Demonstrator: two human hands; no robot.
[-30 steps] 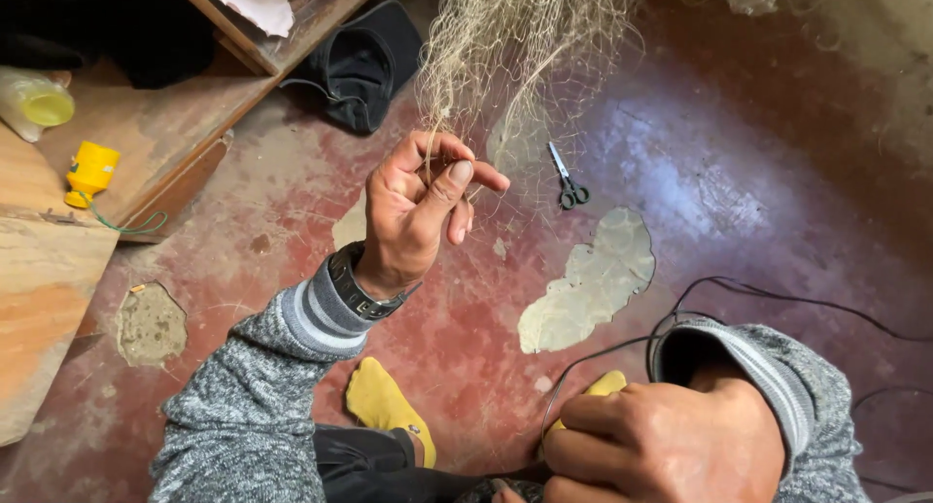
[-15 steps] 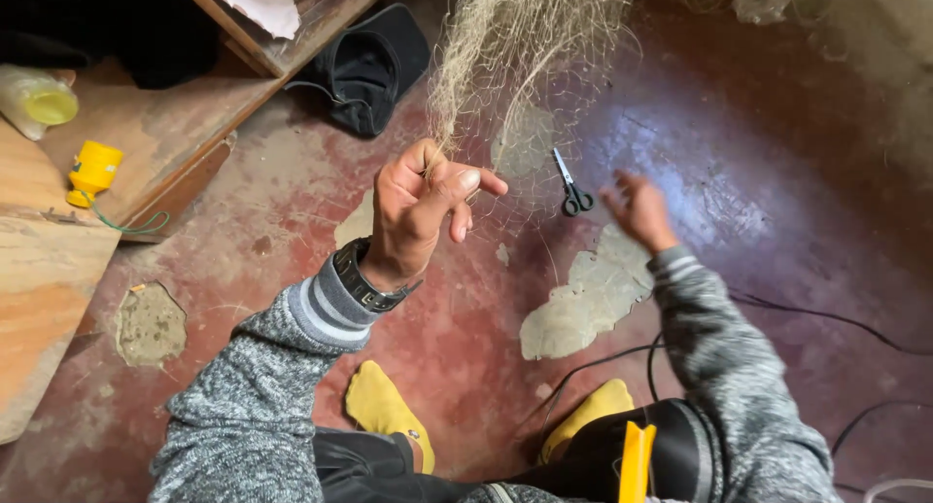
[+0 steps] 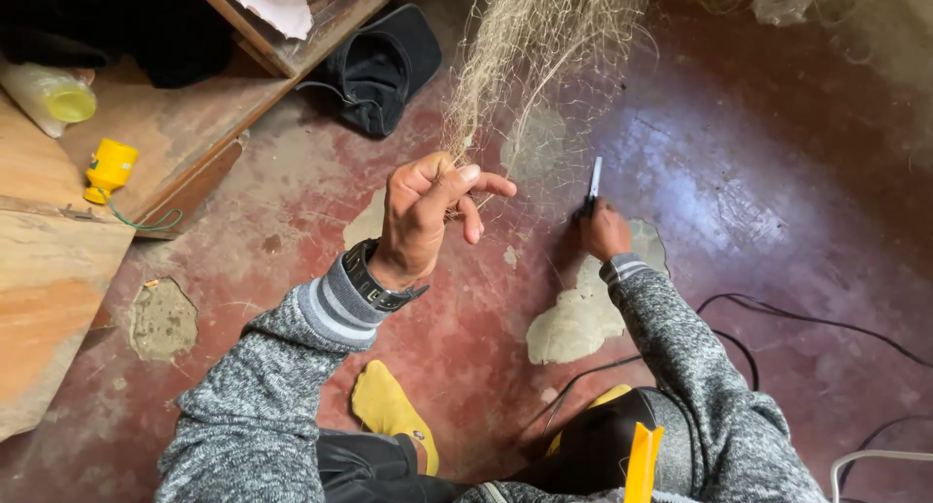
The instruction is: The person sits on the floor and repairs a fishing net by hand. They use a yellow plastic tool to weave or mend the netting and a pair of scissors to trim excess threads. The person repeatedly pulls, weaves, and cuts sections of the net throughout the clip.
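left hand: your left hand point(image 3: 428, 216) is raised mid-frame, thumb and fingers pinched shut on a gathered strand of the fishing net point(image 3: 539, 46); index finger sticks out to the right.
right hand: your right hand point(image 3: 604, 233) is down at the floor point(image 3: 758, 202), closed around the scissors point(image 3: 592, 185); blades point up and away from you, handles hidden in the fist.
net: pale, fine mesh hanging down from the top edge, bunching to a narrow tail that ends in your left pinch. Can't tell whether it is torn there, too fine to see.
step: judging by the pose, you're at the pick-up-the-tool stage, net held ready, scissors just gripped, no cutting yet.
next move: calls for lifting the scissors up to the pinched strand, which sits well apart from the blades now; keep the left pinch taut so the thread stays separated from the rest of the mesh.
watch: loose mesh hangs close around the pinch, easy to catch the wrong thread.
yellow piece: flat yellow plastic piece point(image 3: 642, 461) stands at your lap, bottom edge, not touched by either hand.
around: black cap point(image 3: 379, 66) on the floor near the wooden platform point(image 3: 175, 134); yellow spool point(image 3: 110, 166) and plastic bottle point(image 3: 49, 95) on that platform; black cable point(image 3: 777, 318) running past your right arm.
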